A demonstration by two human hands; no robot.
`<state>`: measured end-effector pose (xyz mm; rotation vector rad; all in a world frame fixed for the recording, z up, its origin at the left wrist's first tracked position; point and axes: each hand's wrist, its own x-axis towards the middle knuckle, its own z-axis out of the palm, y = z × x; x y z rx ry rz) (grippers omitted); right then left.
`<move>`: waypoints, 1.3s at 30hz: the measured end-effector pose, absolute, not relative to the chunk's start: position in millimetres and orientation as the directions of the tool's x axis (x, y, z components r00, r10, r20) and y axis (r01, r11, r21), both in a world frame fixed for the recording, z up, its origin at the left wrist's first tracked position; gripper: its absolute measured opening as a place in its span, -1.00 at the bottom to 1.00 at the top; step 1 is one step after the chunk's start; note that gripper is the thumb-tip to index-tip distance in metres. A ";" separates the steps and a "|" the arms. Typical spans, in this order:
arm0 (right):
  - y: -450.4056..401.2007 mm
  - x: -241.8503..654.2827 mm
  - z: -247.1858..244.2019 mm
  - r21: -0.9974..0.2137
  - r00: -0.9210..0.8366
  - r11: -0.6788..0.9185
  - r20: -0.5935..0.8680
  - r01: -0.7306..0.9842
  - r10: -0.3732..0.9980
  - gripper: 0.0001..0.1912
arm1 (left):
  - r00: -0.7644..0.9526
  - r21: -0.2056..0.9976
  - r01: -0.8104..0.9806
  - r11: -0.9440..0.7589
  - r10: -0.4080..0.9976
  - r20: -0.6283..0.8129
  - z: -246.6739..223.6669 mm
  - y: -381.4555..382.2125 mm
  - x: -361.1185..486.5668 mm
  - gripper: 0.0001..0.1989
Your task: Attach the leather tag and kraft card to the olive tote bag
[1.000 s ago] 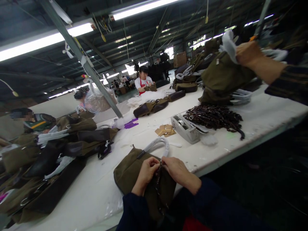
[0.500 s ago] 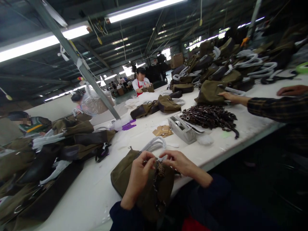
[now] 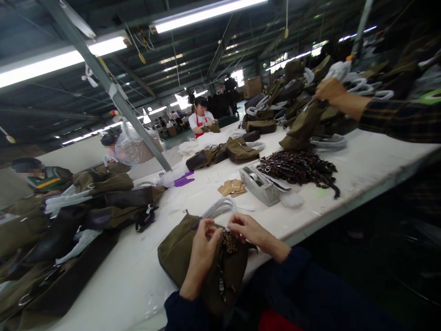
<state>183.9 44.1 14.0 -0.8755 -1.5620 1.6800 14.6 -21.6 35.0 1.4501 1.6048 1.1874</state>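
An olive-green bag (image 3: 177,246) with white-wrapped handles (image 3: 220,207) lies at the table's near edge, partly over my lap. My left hand (image 3: 203,250) is at the bag's top edge, fingers pinched on something I cannot make out. Close beside it on the right, my right hand (image 3: 253,232) is pinched at the top of a leopard-print piece (image 3: 229,242), which hangs against the bag. A dark strap with metal parts (image 3: 221,280) runs down below this piece. The fingertips hide the exact point of contact.
A grey tape dispenser (image 3: 260,186), brown cards (image 3: 232,187) and a heap of dark straps (image 3: 298,168) lie beyond the bag. More bags pile up at left (image 3: 69,234) and back right. A co-worker's hand (image 3: 332,89) grips a bag at right.
The co-worker's hand at right has lifted the top of a bag up. My right hand has shifted slightly left, and the leopard-print piece shows more fully.
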 end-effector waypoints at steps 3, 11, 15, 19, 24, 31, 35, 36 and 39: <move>44.1 184.5 7.2 -0.992 -0.495 -0.123 -0.085 -0.044 0.864 -0.76 | -0.041 0.852 0.521 -0.050 0.996 0.084 21.9 -33.2 20.6 -0.80; 53.2 181.6 6.5 -0.972 -0.706 0.190 0.036 0.141 0.707 -0.76 | 0.168 0.866 0.500 -0.034 0.984 -0.059 31.1 -17.0 0.7 -0.86; 54.9 182.7 7.1 -0.848 -0.732 0.384 -0.008 0.366 0.681 -0.80 | 0.284 0.780 0.584 -0.223 0.957 0.061 19.9 7.1 -5.7 -0.86; 52.7 190.0 9.3 -0.751 -0.697 0.438 -0.042 0.494 0.716 -0.87 | 0.429 0.710 0.614 -0.345 0.901 0.067 10.8 21.3 -7.3 -0.89; 54.2 193.4 3.8 -0.791 -0.698 0.433 0.011 0.432 0.716 -0.89 | 0.477 0.689 0.614 -0.385 0.877 0.065 8.9 24.8 -12.6 -0.89; 52.7 185.4 7.2 -0.746 -0.710 0.450 -0.044 0.492 0.703 -0.90 | 0.382 0.726 0.606 -0.324 0.919 0.091 8.0 30.4 -6.8 -0.91; 52.9 182.5 27.5 -0.582 -0.622 0.448 -0.132 0.679 0.772 -0.89 | 0.335 0.804 0.551 -0.223 0.942 0.031 8.2 35.9 -6.4 -0.91; 53.7 181.8 31.6 -0.541 -0.607 0.448 -0.153 0.712 0.780 -0.88 | 0.332 0.825 0.531 -0.193 0.943 0.007 7.9 36.8 -6.5 -0.90; 57.5 179.2 38.3 -0.460 -0.593 0.462 -0.193 0.758 0.782 -0.84 | 0.332 0.876 0.469 -0.118 0.942 -0.051 6.8 38.4 -6.7 -0.87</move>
